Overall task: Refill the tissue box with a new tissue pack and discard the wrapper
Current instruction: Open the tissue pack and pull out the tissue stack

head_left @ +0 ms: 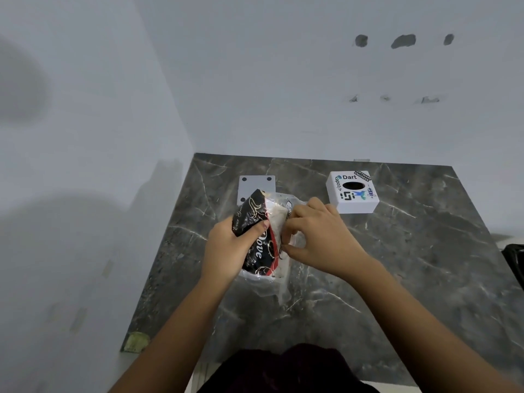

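A tissue pack [256,222] in a black, red and clear plastic wrapper is held above the dark marble table [397,265], near its middle. My left hand [229,248] grips the black printed side of the pack. My right hand [320,236] pinches the clear wrapper on the pack's right side, where white tissues [276,219] show through. The white tissue box cover [352,192], with stickers and an oval slot on top, stands on the table to the right of the pack. A flat white base plate [256,184] with dark corner dots lies behind the pack, partly hidden by it.
White walls close the table on the left and at the back. A black object [514,259] shows at the right edge of the view, beyond the table. A worn yellowish patch [137,341] marks the table's front left corner.
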